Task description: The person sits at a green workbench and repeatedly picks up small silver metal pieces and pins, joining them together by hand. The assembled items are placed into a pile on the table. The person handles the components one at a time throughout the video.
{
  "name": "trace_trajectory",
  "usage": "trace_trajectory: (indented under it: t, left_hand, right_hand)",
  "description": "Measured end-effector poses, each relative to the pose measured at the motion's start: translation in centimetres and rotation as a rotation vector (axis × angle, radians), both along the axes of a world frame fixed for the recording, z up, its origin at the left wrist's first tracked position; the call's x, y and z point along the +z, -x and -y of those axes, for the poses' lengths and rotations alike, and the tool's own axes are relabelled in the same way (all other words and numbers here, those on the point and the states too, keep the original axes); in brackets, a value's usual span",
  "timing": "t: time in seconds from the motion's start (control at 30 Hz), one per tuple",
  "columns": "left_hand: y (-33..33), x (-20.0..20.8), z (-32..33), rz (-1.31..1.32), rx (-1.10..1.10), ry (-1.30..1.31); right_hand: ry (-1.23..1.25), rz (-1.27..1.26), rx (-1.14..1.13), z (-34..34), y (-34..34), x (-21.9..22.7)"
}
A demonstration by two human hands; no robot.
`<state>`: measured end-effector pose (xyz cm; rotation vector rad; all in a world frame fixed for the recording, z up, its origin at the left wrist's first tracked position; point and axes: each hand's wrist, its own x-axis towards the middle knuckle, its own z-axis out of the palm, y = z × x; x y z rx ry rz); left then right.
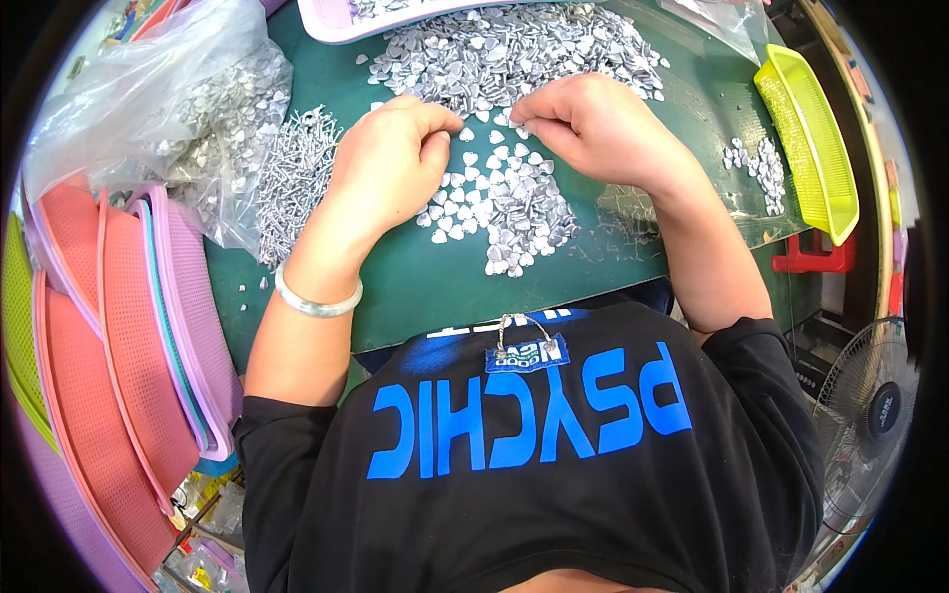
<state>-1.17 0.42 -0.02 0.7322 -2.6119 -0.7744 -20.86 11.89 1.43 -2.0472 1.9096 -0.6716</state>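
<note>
A large heap of small silver heart-shaped pieces lies on the green table, just beyond my hands. My left hand is curled at the heap's near left edge, index finger and thumb bent inward. Across from it, my right hand has its finger and thumb drawn together over a few loose hearts at the near edge. What either set of fingertips holds, if anything, is too small to make out. Between and below the hands lies a smaller spread of hearts, some of them scattered singly.
To the left are a pile of thin silver metal pieces and a clear plastic bag of hearts. Stacked coloured baskets stand farther left. A tray sits behind the heap. On the right are a small heart cluster and a yellow-green basket.
</note>
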Motion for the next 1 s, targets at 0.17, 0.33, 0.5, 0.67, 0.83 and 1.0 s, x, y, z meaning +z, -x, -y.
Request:
trace_trajectory:
  t: [0.17,0.33,0.5,0.67,0.83,1.0]
  left_hand:
    - [-0.1,0.0,-0.1,0.052,-0.057,0.007]
    - [-0.1,-0.1,-0.1,0.029,-0.160,0.013]
    - [0.6,-0.8,-1.0,-0.172,-0.324,0.100]
    - [0.6,-0.3,-0.8,-0.109,-0.455,0.018]
    - [0.3,-0.5,-0.3,-0.111,-0.525,-0.080]
    - [0.8,-0.6,-0.6,-0.179,-0.369,-0.019]
  right_hand:
    - [-0.013,-0.033,0.060,-0.5,-0.2,-0.2]
    - [-0.120,-0.010,0.203,-0.9,-0.3,0.3]
    - [-0.164,-0.067,0.056,-0.9,0.1,1.5]
    - [-0.175,-0.098,-0.003,-1.1,0.4,1.2]
    - [-0.077,-0.041,0.081,-1.0,0.4,0.1]
    - [-0.241,-0.041,0.046,-0.9,0.8,1.6]
